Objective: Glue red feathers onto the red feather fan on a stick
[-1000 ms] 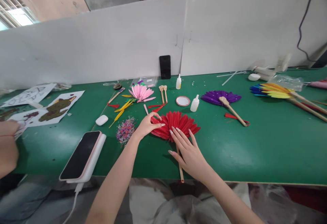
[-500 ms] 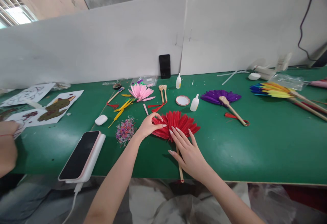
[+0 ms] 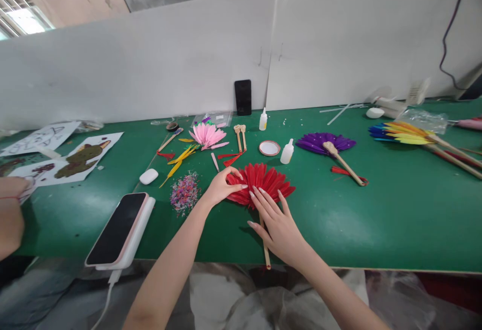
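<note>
A red feather fan (image 3: 269,179) with a thin wooden stick handle (image 3: 266,255) lies on the green table (image 3: 376,219) in front of me. My left hand (image 3: 222,185) rests on the fan's left feathers, fingers curved and pressing down on them. My right hand (image 3: 276,222) lies flat over the base of the fan and the top of the stick, fingers spread and open.
A phone on a white power bank (image 3: 120,229) lies at the front left, beside a heap of coloured sequins (image 3: 184,194). Glue bottles (image 3: 287,151), a white lid (image 3: 269,148), pink (image 3: 208,135), purple (image 3: 326,143) and multicoloured (image 3: 402,133) fans lie farther back. Another person's hand (image 3: 11,209) is at the left edge.
My left hand's fingers have slid slightly right across the red feathers. My right hand has stayed still.
</note>
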A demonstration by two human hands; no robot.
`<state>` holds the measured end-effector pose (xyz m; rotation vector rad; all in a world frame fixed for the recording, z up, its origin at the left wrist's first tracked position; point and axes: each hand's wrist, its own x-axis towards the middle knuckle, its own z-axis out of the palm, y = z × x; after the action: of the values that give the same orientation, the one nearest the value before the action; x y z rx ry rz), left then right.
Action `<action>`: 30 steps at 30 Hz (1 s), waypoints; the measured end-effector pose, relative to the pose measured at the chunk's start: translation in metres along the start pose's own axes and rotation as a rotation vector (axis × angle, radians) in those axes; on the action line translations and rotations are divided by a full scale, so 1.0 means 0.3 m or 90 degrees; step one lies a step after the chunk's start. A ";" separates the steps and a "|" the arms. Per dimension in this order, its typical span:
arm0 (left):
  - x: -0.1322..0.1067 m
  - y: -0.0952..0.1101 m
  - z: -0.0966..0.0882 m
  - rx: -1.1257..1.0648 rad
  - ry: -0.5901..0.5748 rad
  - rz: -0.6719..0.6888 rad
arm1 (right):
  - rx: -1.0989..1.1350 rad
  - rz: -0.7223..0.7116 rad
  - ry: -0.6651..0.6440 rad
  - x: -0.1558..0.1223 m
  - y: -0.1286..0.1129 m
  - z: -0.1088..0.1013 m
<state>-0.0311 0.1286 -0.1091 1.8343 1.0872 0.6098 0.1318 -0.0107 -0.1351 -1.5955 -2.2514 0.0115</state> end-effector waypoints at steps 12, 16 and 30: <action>-0.011 -0.008 -0.074 -0.081 0.027 -0.088 | -0.005 -0.004 0.013 -0.003 0.004 0.012; -0.002 -0.015 -0.077 -0.041 0.085 -0.088 | -0.003 -0.007 0.020 -0.003 0.004 0.011; 0.005 -0.016 -0.032 0.033 0.086 0.002 | -0.004 -0.006 0.014 -0.005 0.006 0.017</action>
<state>-0.0396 0.1351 -0.1087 1.8608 1.1995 0.7221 0.1324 -0.0104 -0.1407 -1.5802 -2.2444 -0.0157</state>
